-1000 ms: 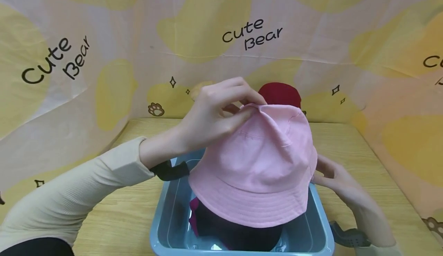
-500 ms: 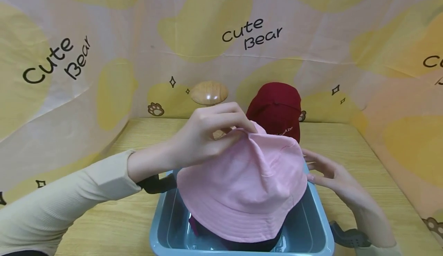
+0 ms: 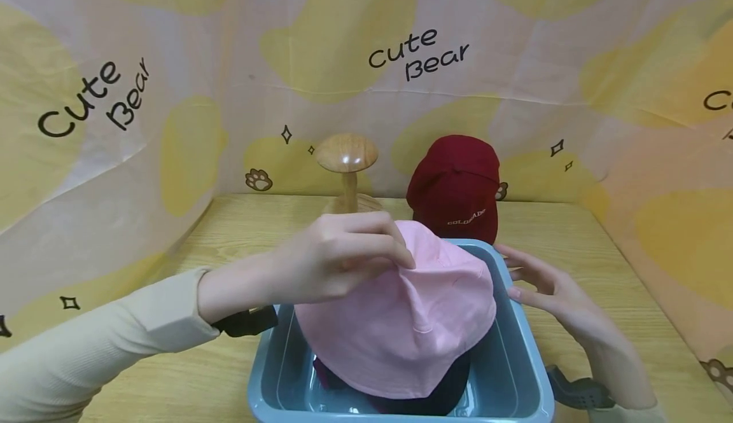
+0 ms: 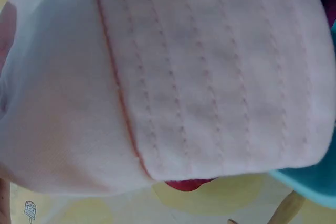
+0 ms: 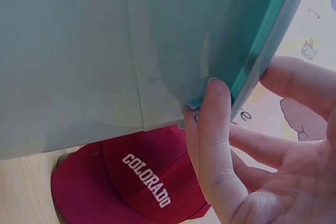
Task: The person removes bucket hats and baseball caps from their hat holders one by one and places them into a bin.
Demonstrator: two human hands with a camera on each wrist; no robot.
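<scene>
My left hand pinches the crown of a pink bucket hat, which sits low inside a blue plastic basin. The hat's stitched brim fills most of the left wrist view. Beneath it a dark hat with a purple edge shows in part; the rest is covered. At the basin's right side my right hand holds the rim. In the right wrist view its fingers lie against the outer wall, with the thumb at the rim's edge.
Behind the basin a red cap lettered COLORADO is perched, its support hidden. To its left stands a wooden hat stand with a rounded, bare top. A printed cloth encloses the wooden table at the back and sides.
My left hand has lowered the pink bucket hat into the basin and slightly leftward, uncovering the red cap and wooden stand behind. My right hand stays at the basin's rim.
</scene>
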